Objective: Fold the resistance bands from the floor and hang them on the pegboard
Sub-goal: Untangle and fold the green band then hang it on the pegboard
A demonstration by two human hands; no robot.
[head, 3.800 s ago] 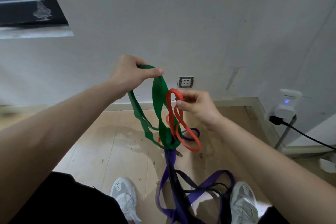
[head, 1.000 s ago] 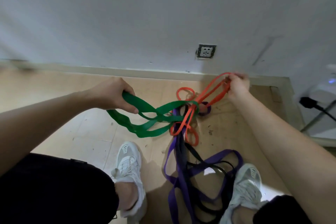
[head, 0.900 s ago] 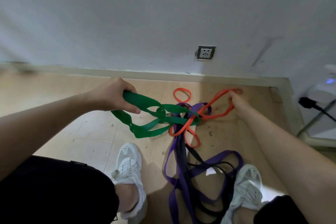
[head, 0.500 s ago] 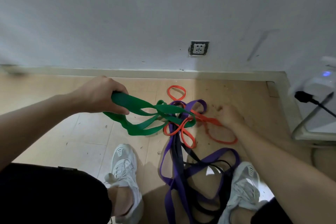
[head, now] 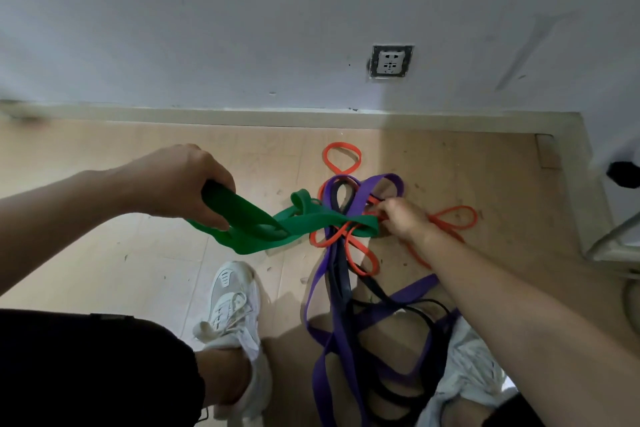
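Observation:
A tangle of resistance bands lies on the wooden floor between my feet. My left hand (head: 183, 184) grips one end of the wide green band (head: 301, 222), which stretches right into the knot. The thin orange band (head: 450, 220) loops through the tangle and spreads over the floor. My right hand (head: 403, 218) is down at the knot, its fingers curled on the orange band where it crosses the green one. A purple band (head: 329, 326) and a black band (head: 341, 274) trail from the knot toward me. No pegboard is in view.
A grey wall with a power socket (head: 391, 61) and a skirting board (head: 277, 116) runs across the back. My white shoes (head: 235, 308) stand either side of the bands. A black plug (head: 625, 174) and a metal frame (head: 609, 243) sit at the right edge.
Both hands came down from chest height to the floor. My right hand let the orange loop drop at the far right and moved left into the knot. My left hand kept the green band.

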